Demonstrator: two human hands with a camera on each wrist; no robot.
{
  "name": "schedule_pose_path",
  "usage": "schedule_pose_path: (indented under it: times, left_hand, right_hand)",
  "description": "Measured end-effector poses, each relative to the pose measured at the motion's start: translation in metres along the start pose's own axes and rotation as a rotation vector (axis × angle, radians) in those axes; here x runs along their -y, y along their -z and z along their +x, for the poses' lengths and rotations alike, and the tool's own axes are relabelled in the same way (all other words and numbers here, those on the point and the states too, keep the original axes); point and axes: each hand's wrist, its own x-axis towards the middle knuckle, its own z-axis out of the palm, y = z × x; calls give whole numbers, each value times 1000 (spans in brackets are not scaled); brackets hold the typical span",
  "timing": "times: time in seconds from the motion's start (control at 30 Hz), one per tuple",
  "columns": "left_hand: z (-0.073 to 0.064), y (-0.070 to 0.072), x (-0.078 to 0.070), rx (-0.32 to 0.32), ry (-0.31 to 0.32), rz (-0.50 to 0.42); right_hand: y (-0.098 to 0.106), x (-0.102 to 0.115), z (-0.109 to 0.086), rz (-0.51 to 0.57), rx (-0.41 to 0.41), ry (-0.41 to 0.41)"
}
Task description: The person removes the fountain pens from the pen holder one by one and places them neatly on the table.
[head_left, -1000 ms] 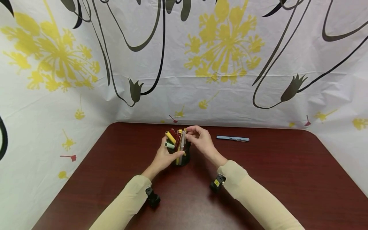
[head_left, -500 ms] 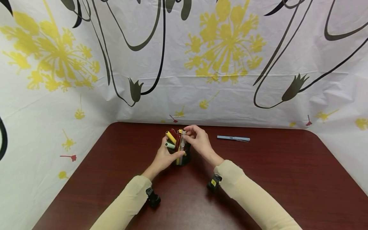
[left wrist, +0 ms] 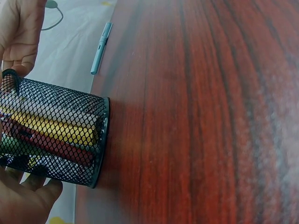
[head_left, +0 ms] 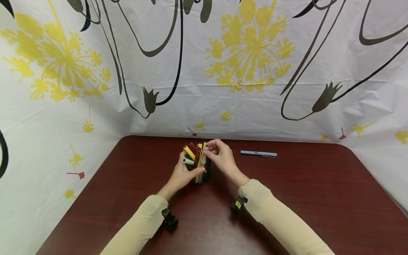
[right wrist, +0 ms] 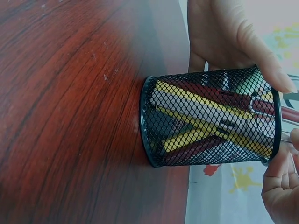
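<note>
Black round wire-mesh cup (left wrist: 60, 95): upright near the far edge of the table; clock directions count from it, twelve being farthest from the person.
Pens inside: a yellow capped pen (head_left: 189, 152) leans toward ten o'clock, a pale green capped pen (head_left: 188, 161) toward nine; glossy dark red pens (head_left: 197, 154) stand amid them, with a clear plastic pen (head_left: 204, 160) toward three.
Left hand (head_left: 180, 174): at eight o'clock, fingers and thumb wrapped round the cup, thumb on the near side.
Right hand (head_left: 222, 156): at two o'clock, fingers bent, thumb and forefinger pinching the top of the clear plastic pen.
Slim light blue capped pen (head_left: 258, 153): lying on the table between two and three o'clock, well apart from the cup.
Beige long sleeves (head_left: 287, 221): reaching in from five and seven o'clock, a small black camera (head_left: 170, 219) at each wrist.
Dark red wood-grain table (head_left: 318, 191): underneath, round-cornered.
White cloth backdrop (head_left: 191, 71): at twelve o'clock, printed with yellow flowers and dark stems.
</note>
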Motion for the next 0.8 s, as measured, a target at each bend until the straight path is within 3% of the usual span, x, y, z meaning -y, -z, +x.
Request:
schedule_pose_path:
  times: [0.23,0.6,0.8]
  left_hand:
    - [10,-4,26,-30,-2,-7]
    - [11,-5,26,-49,-7,-26]
    - [12,-5,25,-55,-6,-19]
  right_hand:
    - [2,-2,-2,42,-3,6]
    - [8,-4,-3,124,-14,21]
    - [16,0,-3,226,-48,23]
